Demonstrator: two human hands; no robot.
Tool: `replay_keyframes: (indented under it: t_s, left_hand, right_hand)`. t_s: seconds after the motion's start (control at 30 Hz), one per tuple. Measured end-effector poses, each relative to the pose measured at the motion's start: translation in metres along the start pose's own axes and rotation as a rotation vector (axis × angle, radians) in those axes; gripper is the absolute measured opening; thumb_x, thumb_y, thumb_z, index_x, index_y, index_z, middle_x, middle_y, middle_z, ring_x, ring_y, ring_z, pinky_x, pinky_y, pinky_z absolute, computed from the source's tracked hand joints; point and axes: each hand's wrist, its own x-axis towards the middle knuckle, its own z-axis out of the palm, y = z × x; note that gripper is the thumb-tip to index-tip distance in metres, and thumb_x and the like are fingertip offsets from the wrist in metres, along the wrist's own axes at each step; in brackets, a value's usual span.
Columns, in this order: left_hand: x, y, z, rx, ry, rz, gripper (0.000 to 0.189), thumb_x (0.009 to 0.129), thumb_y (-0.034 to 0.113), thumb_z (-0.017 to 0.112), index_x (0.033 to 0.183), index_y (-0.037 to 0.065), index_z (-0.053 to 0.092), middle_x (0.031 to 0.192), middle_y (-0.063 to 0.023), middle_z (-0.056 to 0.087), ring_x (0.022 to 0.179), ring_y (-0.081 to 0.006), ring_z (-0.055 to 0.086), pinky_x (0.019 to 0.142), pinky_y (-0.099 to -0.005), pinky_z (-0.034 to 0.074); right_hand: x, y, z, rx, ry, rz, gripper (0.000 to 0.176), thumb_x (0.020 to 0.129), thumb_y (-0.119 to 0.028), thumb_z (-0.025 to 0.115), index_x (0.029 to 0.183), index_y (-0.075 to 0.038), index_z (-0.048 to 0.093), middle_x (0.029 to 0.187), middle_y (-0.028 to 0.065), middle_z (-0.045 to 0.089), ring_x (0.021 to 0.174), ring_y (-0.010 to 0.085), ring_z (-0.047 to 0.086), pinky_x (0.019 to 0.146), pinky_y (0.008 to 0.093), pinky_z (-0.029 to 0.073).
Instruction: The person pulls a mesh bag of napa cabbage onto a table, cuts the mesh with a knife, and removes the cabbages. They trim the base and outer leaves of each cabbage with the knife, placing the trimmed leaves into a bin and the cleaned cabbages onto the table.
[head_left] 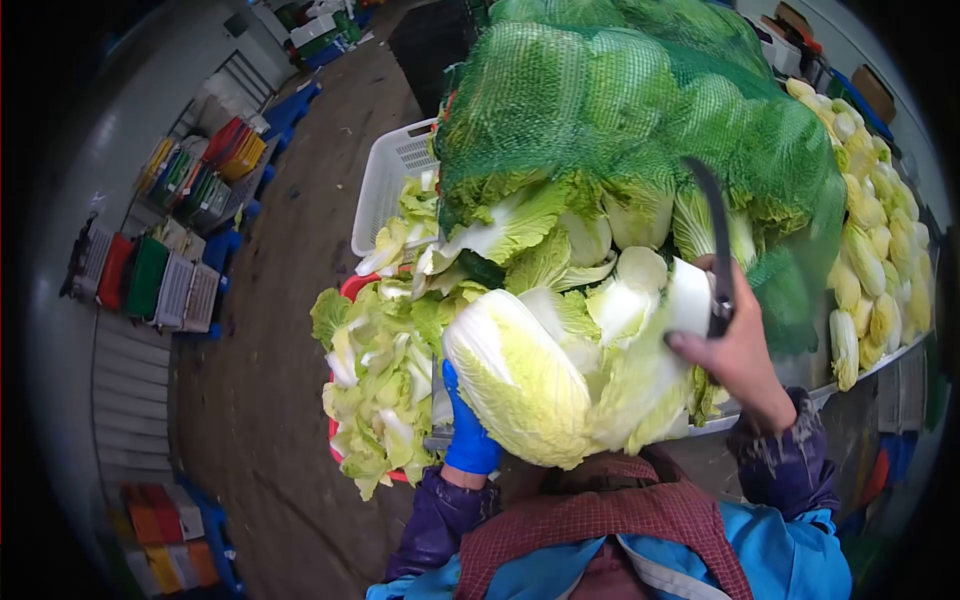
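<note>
Cupping a cabbage (530,375) from below with the gloved left hand (468,432). Clenching a knife (716,228) in the right hand (738,350).

left hand (468,432) behind cabbage (520,380), knife (712,225) handle hidden

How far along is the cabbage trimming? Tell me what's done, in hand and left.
Done: a row of trimmed cabbages lies on the table at the right, and cut-off leaves fill the red basket. In hand: the left hand holds one cabbage while the right hand grips a knife at it. Left: the green net sack looks full of uncut heads.
</note>
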Motion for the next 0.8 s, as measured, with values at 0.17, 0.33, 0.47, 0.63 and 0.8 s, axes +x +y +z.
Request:
replay_keyframes:
  t_s: [0.17,0.33,0.47,0.63,0.8]
  left_hand:
    - [0.002,0.010,-0.008,-0.020,0.012,-0.020,0.072,0.087,0.051,0.049,0.139,0.007,0.027,0.137,-0.0139,0.039,0.124,-0.0286,0.040,0.103,-0.0427,0.035]
    - [-0.012,0.008,0.007,0.148,0.008,-0.107,0.073,0.084,0.045,0.058,0.139,0.006,0.028,0.137,-0.0149,0.039,0.124,-0.0280,0.040,0.104,-0.0426,0.034]
    - [-0.018,0.009,0.016,0.207,-0.054,-0.117,0.074,0.084,0.047,0.057,0.139,0.006,0.027,0.137,-0.0145,0.038,0.124,-0.0280,0.041,0.104,-0.0414,0.034]
    - [-0.007,0.006,0.002,-0.021,0.074,-0.096,0.070,0.086,0.048,0.052,0.138,0.006,0.030,0.136,-0.0137,0.040,0.122,-0.0272,0.042,0.103,-0.0406,0.035]
    - [0.002,0.024,0.017,-0.038,0.079,0.024,0.068,0.088,0.048,0.050,0.137,0.006,0.031,0.135,-0.0136,0.041,0.122,-0.0273,0.043,0.103,-0.0409,0.035]
  right_hand:
    - [0.021,0.050,0.014,-0.759,-0.021,-0.536,0.065,0.066,-0.022,0.077,0.122,-0.002,0.050,0.095,0.0119,0.062,0.079,0.0207,0.060,0.072,0.0304,0.048]
    - [0.015,0.025,0.051,-0.134,-0.451,0.128,0.060,0.066,-0.023,0.065,0.118,0.002,0.050,0.085,0.0144,0.061,0.073,0.0205,0.057,0.069,0.0306,0.046]
    - [0.013,0.033,0.055,-0.150,-0.395,0.092,0.065,0.065,-0.004,0.058,0.128,-0.001,0.040,0.088,0.0075,0.057,0.070,0.0103,0.053,0.063,0.0251,0.045]
    - [0.006,0.062,0.025,-0.002,-0.267,0.494,0.057,0.065,-0.003,0.056,0.121,0.000,0.045,0.078,0.0096,0.057,0.065,0.0139,0.055,0.059,0.0283,0.045]
    - [-0.002,0.077,0.006,-0.499,-0.256,-0.084,0.070,0.067,-0.020,0.075,0.127,-0.004,0.043,0.095,0.0123,0.062,0.081,0.0152,0.061,0.070,0.0290,0.047]
